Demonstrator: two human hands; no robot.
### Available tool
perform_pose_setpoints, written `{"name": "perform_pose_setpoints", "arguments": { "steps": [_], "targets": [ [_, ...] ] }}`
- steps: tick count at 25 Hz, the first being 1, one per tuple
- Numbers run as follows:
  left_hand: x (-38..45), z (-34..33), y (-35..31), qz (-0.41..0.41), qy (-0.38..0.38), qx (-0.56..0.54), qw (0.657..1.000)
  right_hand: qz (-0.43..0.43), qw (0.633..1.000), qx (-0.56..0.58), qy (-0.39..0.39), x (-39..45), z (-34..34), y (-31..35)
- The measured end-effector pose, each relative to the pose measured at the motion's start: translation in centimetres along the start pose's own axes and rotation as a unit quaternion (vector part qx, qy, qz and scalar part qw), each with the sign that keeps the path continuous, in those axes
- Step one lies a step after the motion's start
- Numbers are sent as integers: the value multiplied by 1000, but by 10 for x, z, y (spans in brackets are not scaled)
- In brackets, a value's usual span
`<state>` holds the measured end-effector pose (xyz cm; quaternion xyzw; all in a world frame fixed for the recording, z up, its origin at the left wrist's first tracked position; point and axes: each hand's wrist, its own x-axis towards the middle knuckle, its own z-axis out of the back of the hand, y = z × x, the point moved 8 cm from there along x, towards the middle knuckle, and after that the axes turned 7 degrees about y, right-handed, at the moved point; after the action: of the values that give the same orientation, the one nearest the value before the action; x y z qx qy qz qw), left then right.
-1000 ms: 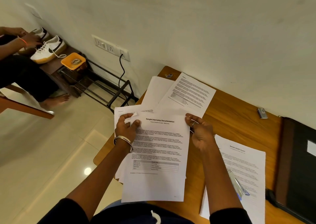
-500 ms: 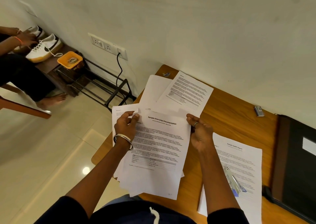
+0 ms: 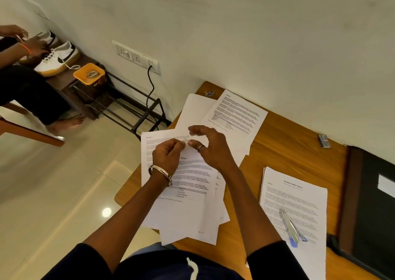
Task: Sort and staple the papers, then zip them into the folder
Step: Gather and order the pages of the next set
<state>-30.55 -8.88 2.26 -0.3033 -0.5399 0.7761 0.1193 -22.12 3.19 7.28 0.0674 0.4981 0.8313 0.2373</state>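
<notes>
A loose stack of printed papers [image 3: 188, 196] lies fanned at the table's left edge. My left hand [image 3: 167, 156] pinches the stack's top edge between thumb and fingers. My right hand [image 3: 210, 149] arches over the same spot. Its thumb tip is beside my left fingers and its blurred fingers are curled above the sheet, so its hold is unclear. More pages [image 3: 235, 115] lie further back by the wall. A second pile headed as a health report [image 3: 297, 194] lies to the right with a silver and blue stapler [image 3: 291, 229] on it. The black folder [image 3: 376, 207] lies at the far right.
A small staple box [image 3: 323, 140] sits on the wooden table [image 3: 284, 143] by the wall. Left of the table are a metal shoe rack [image 3: 128, 106], an orange tub [image 3: 89, 74] and white sneakers [image 3: 57, 59]. A seated person's hands [image 3: 32, 44] are at the shoes.
My right hand left the sheet's right edge and swung left to meet my left hand at the top edge. The stack settled lower and more fanned on the table.
</notes>
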Motion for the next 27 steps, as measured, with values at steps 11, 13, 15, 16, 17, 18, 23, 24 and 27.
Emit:
{"name": "perform_pose_setpoints", "arguments": {
  "steps": [11, 13, 15, 16, 17, 18, 23, 24, 27],
  "targets": [
    [-7, -9, -14, 5, 38, -23, 999, -84, 989, 116, -41, -5, 1, -15],
    [-9, -15, -16, 20, 52, -39, 998, -83, 987, 121, -66, -9, 4, -17],
    [-11, -19, -18, 22, 62, -39, 997, -92, 984, 128, -83, -8, 6, -19],
    [-11, -19, -19, 21, 61, -36, 997, -100, 982, 135, -85, -8, 7, -21],
    [-10, -17, -19, 21, 58, -33, 998, -109, 980, 143, -82, -7, 7, -23],
    [-9, -14, -18, 26, 50, -36, 998, -115, 979, 154, -71, -7, 7, -25],
    [-9, -10, -12, 77, 23, -96, 992, -120, 978, 165, -31, -14, 9, -39],
    [-9, -13, -13, 71, 38, -80, 994, -123, 980, 150, -35, -15, 12, -40],
    [-10, -14, -16, 60, 57, -39, 996, -125, 983, 132, -17, -10, 10, -36]
  ]
}}
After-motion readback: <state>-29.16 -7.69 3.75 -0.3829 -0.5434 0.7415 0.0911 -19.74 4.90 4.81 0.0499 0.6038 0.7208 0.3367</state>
